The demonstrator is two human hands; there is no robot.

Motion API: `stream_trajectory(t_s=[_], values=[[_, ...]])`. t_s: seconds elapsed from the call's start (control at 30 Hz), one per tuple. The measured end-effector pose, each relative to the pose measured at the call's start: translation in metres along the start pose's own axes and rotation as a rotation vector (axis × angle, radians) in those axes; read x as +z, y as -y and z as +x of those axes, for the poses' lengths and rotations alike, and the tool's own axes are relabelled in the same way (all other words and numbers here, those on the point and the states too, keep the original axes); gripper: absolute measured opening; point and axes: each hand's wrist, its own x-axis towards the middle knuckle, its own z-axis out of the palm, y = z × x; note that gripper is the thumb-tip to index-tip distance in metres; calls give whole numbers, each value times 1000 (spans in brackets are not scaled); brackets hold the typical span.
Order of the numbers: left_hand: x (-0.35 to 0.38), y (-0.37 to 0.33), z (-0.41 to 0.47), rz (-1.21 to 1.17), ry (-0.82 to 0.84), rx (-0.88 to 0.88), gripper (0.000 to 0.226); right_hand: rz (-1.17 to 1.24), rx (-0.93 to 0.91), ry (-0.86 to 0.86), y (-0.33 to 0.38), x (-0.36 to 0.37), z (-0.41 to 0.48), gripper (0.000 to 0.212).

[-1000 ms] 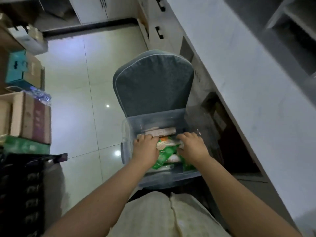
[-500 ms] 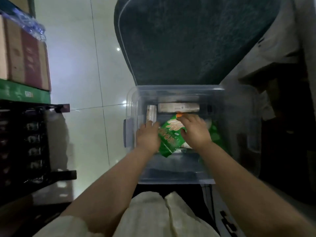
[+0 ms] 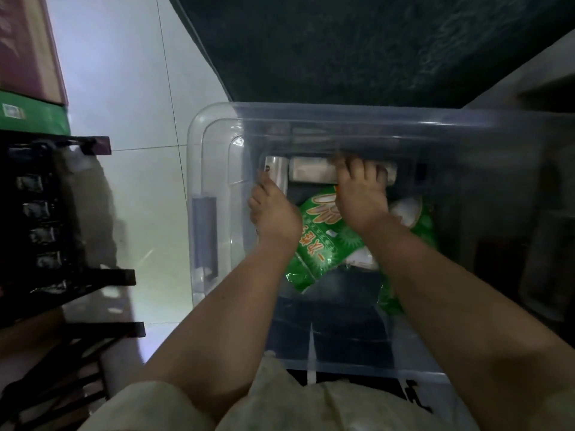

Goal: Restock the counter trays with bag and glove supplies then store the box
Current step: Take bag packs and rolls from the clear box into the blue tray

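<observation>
Inside one clear plastic storage box (image 3: 214, 157), the left hand (image 3: 273, 209) curls around one upright silvery roll (image 3: 277, 172); the right hand (image 3: 361, 197) grips one flat pale packet (image 3: 311, 172), above one green printed bag (image 3: 323, 241).

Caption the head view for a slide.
Both hands in a clear plastic storage box: right hand on a pale flat packet, left hand beside a green printed bag.

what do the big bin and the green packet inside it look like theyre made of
The bin looks like clear, slightly frosted hard plastic: the floor tiles show through its wall, and its rim is moulded and rounded. The green packet looks like thin glossy plastic film: it crinkles, catches highlights and carries printed lettering.
</observation>
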Motion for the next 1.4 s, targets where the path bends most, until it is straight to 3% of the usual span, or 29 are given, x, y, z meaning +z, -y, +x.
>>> stream_trajectory(t_s=[0.13,0.33,0.6,0.8,1.17,1.4], values=[[6,-8,3,50,-1,-110,69,-26,34,-57,3,5,8,47],[8,0,-4,-72,17,-21,73,81,6,30,-15,4,6,46],[-39,-11,-36,-125,-49,270,68,354,160,-36,-46,-45,-48,46],[-104,-24,-91,68,-118,446,66,468,186,-72,-64,-111,-115,49],[-225,-31,-156,124,-358,736,66,197,22,-356,-78,-223,-200,49],[-276,-57,-171,143,-336,1053,71,77,92,-536,-52,-258,-252,54]])
